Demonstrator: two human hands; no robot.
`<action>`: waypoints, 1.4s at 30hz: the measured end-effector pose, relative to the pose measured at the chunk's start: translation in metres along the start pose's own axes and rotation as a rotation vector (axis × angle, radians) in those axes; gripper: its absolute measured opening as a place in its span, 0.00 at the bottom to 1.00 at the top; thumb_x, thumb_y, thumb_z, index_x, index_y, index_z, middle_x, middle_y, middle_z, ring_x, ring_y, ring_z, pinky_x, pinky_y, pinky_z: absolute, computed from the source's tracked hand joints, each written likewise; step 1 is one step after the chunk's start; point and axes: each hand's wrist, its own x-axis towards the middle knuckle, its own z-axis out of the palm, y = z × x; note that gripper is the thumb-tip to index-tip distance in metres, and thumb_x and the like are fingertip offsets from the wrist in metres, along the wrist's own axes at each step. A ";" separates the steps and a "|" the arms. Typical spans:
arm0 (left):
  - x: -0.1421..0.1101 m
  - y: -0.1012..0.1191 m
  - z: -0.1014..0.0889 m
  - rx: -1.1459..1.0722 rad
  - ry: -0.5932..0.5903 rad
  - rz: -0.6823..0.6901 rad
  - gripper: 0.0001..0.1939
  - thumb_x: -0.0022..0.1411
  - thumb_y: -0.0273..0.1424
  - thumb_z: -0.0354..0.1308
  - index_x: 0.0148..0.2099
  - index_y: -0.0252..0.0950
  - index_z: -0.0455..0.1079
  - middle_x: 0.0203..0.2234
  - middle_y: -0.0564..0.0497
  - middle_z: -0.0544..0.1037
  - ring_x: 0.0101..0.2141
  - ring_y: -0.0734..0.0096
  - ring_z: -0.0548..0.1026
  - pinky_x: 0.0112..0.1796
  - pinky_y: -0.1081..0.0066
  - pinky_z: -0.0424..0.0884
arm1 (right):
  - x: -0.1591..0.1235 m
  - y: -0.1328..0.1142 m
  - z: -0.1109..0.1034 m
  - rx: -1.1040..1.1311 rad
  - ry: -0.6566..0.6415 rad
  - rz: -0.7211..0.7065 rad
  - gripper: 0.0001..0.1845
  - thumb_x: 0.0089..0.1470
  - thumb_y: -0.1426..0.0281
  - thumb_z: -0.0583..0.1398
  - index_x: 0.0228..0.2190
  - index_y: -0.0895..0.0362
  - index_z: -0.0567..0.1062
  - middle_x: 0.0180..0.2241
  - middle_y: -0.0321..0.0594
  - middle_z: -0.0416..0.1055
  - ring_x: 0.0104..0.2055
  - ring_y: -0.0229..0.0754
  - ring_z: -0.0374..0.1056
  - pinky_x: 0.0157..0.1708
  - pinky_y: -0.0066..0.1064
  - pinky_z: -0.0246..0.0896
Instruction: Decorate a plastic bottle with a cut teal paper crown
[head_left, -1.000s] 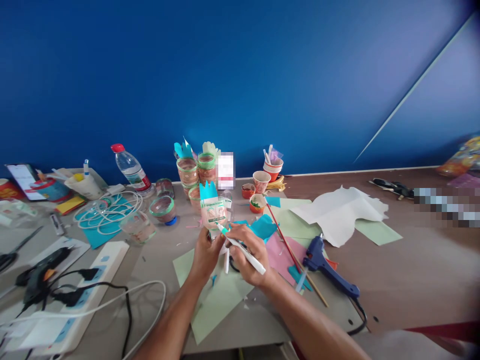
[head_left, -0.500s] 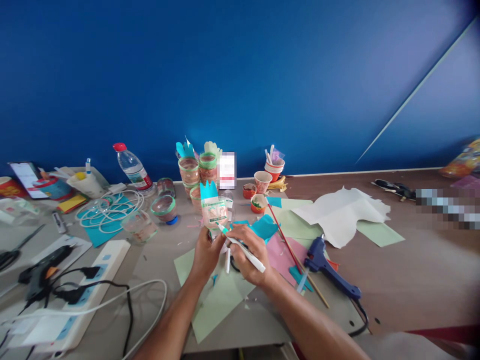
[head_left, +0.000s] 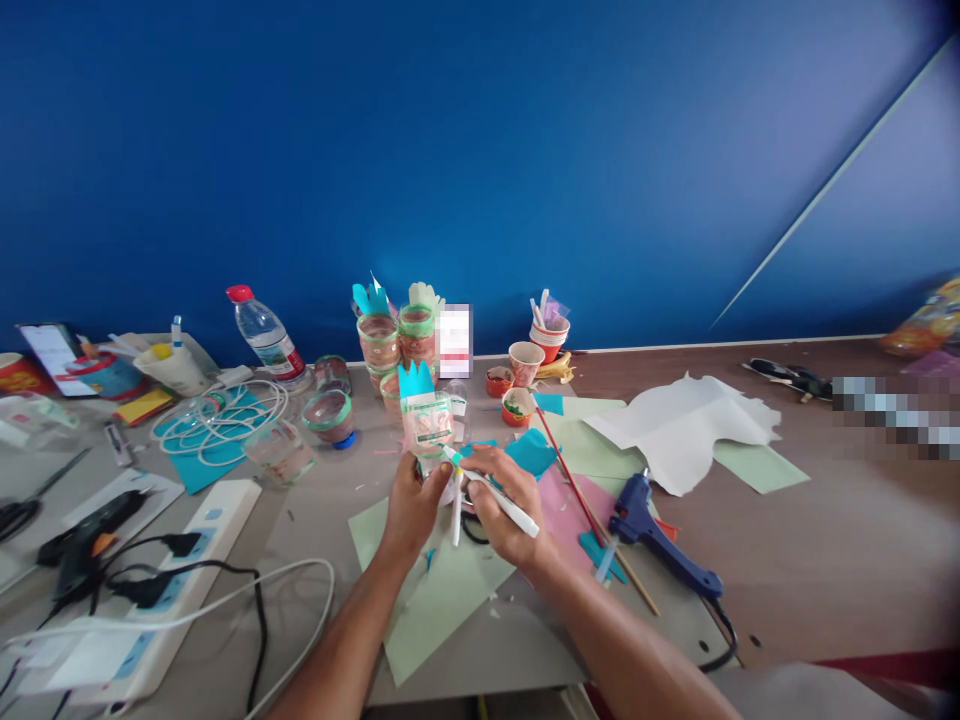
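My left hand [head_left: 412, 505] is closed round the lower part of a clear plastic cup [head_left: 431, 425], which carries printed marks and a blue paper piece [head_left: 416, 380] with a jagged top edge. Between the fingers of my right hand [head_left: 504, 500] is a white marker [head_left: 506, 505], its coloured tip end pointing at the lower right of the cup. I cannot tell whether the tip touches the cup. A white pen-like stick [head_left: 457, 520] and a dark-handled tool [head_left: 474, 528] lie partly hidden between my hands, over pale green paper [head_left: 450, 610].
At the back stand stacked decorated cups [head_left: 377, 340] and small paper cups [head_left: 526, 362]. A blue glue gun [head_left: 660, 540] lies right, beside wooden sticks [head_left: 634, 575] and white paper [head_left: 675, 430]. On the left are a power strip [head_left: 202, 555], coiled white cable [head_left: 225, 425] and a water bottle [head_left: 262, 335].
My right hand with the marker has shifted slightly right, and the marker's tip sits a little farther from the cup's middle. The cup and my left hand have hardly moved.
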 end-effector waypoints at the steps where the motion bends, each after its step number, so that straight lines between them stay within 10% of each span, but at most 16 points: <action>1: 0.000 -0.001 0.000 -0.008 -0.007 0.002 0.22 0.52 0.44 0.60 0.43 0.33 0.69 0.34 0.46 0.78 0.35 0.61 0.75 0.37 0.65 0.69 | 0.001 0.000 0.000 -0.002 0.003 0.004 0.11 0.53 0.75 0.55 0.36 0.53 0.75 0.32 0.39 0.76 0.37 0.43 0.72 0.43 0.38 0.68; 28: 0.005 -0.011 -0.002 -0.040 0.039 -0.010 0.21 0.51 0.41 0.60 0.43 0.33 0.70 0.34 0.47 0.77 0.34 0.63 0.74 0.36 0.66 0.69 | -0.006 0.014 0.001 0.242 0.227 0.176 0.19 0.62 0.60 0.53 0.51 0.54 0.68 0.33 0.40 0.75 0.35 0.42 0.72 0.38 0.36 0.68; 42: 0.005 -0.004 -0.007 -0.073 0.089 0.017 0.17 0.51 0.35 0.60 0.44 0.34 0.70 0.37 0.47 0.78 0.39 0.62 0.75 0.41 0.64 0.69 | -0.008 0.024 0.015 -0.175 -0.115 0.053 0.19 0.56 0.72 0.57 0.50 0.53 0.65 0.36 0.42 0.74 0.39 0.46 0.72 0.42 0.37 0.67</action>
